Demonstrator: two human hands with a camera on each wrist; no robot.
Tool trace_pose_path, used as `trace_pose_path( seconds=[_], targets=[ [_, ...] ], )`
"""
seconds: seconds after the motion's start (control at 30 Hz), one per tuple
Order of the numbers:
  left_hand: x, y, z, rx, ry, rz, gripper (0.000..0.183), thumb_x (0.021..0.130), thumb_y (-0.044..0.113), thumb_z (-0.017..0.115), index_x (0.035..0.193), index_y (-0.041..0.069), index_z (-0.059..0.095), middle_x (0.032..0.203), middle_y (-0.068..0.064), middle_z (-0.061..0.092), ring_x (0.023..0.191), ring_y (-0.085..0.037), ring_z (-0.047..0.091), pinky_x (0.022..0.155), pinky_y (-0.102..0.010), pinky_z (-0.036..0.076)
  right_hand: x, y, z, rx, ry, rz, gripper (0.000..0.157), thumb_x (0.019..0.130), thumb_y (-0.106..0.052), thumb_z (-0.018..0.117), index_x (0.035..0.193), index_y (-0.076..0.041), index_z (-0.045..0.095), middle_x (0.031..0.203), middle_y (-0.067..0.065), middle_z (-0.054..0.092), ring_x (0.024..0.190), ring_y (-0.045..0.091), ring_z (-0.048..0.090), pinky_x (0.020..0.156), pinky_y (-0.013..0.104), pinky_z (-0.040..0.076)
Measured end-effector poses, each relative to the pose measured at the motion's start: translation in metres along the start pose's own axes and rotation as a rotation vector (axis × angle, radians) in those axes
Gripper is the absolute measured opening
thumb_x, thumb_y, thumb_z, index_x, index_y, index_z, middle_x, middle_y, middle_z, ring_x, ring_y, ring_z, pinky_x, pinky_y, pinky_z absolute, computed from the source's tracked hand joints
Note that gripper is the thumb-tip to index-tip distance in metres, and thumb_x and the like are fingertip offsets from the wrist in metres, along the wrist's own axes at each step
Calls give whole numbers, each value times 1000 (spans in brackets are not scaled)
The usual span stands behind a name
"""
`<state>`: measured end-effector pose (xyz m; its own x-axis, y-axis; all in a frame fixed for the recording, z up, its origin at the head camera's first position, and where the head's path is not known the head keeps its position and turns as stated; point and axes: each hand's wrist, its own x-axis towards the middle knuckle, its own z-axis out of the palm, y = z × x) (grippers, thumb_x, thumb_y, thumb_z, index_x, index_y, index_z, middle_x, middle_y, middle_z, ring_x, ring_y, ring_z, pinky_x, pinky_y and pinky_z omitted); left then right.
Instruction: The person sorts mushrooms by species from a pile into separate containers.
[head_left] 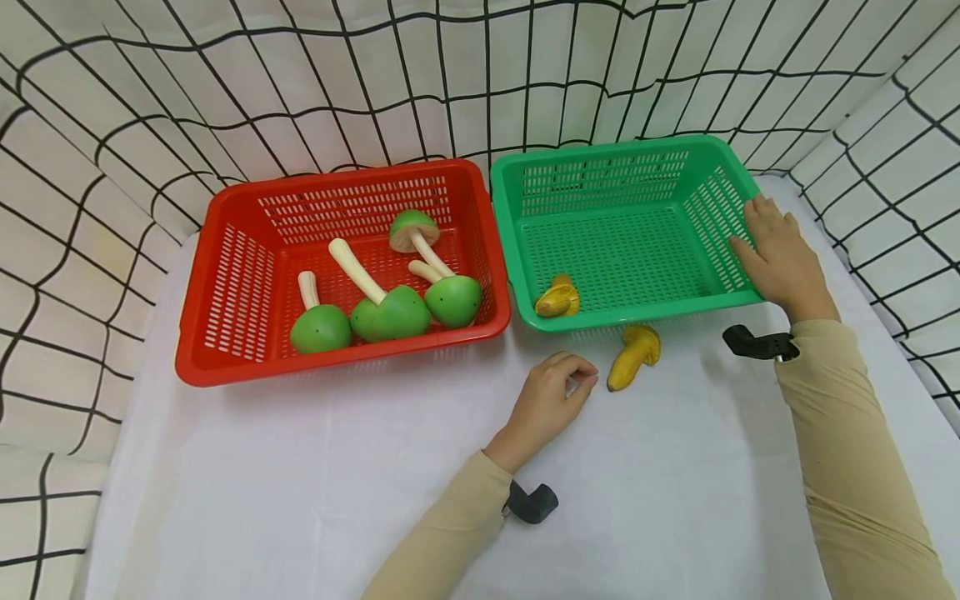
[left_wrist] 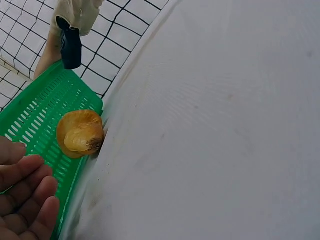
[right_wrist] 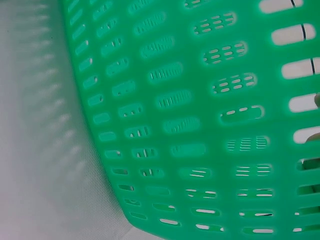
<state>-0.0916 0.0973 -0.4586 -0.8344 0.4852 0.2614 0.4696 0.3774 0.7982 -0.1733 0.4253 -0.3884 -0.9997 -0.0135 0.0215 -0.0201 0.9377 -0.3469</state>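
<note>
In the head view my left hand (head_left: 546, 408) is just above the white table, its fingers loosely curled and nothing in them. Its fingertips are close to a yellow mushroom (head_left: 633, 358) with a bent cap, lying outside the green basket (head_left: 626, 317). The left wrist view shows those relaxed fingers (left_wrist: 32, 192) beside the yellow mushroom (left_wrist: 81, 134). My right hand (head_left: 783, 262) rests on the green basket's right rim, fingers extended. Another yellow-brown mushroom piece (head_left: 558, 297) lies inside at the front left corner. Basket wall (right_wrist: 165, 115) fills most of the right wrist view.
A red basket (head_left: 341, 354) stands left of the green one, close against it. It holds several green-capped mushrooms (head_left: 321, 327) with pale stems. Black grid netting (head_left: 487, 83) over white cloth encloses the back and sides of the white table (head_left: 300, 492).
</note>
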Motion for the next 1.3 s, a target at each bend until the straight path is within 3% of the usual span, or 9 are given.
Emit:
trace_pose_path(
  seconds=[0.13, 0.23, 0.4, 0.6, 0.83, 1.3],
  targets=[
    [3, -1, 5, 44, -38, -28, 9, 90, 8, 63, 94, 3, 69, 91, -4, 65, 83, -14, 59, 73, -16, 46, 0, 0, 1, -11, -4, -10, 63, 101, -32, 27, 148, 5, 6, 155, 20, -1, 143, 31, -4, 114, 43, -5],
    [8, -1, 12, 102, -103, -56, 12, 89, 12, 65, 97, 3, 68, 92, -3, 63, 85, -12, 58, 75, -16, 45, 0, 0, 1, -24, 0, -16, 64, 101, -32, 28, 147, 6, 6, 154, 21, 0, 143, 33, -3, 114, 44, -3],
    [17, 3, 23, 202, -176, -59, 23, 87, 21, 69, 100, 3, 65, 93, -3, 60, 85, -11, 56, 75, -15, 44, -1, 0, 0, -20, 7, -14, 65, 100, -32, 29, 147, 6, 5, 154, 22, 0, 142, 33, -3, 114, 47, -2],
    [24, 7, 34, 299, -153, -84, 34, 82, 32, 74, 95, 4, 62, 86, -1, 55, 80, -12, 53, 72, -18, 43, -2, -1, -1, -6, 11, -3, 65, 100, -31, 30, 147, 6, 5, 154, 21, 1, 142, 34, -2, 114, 47, 1],
    [27, 7, 43, 429, -94, -90, 32, 82, 34, 74, 88, 7, 58, 79, 1, 48, 73, -11, 49, 65, -19, 41, -2, 0, 1, 1, 22, -3, 65, 99, -30, 31, 148, 6, 6, 154, 21, 3, 143, 34, 0, 115, 46, 2],
    [26, 6, 40, 387, -71, -97, 24, 84, 26, 72, 88, 6, 60, 76, 1, 48, 70, -10, 47, 61, -17, 39, -1, -3, -1, 7, 24, -3, 65, 99, -29, 32, 148, 5, 6, 155, 21, 2, 143, 33, -1, 114, 46, 1]
  ],
)
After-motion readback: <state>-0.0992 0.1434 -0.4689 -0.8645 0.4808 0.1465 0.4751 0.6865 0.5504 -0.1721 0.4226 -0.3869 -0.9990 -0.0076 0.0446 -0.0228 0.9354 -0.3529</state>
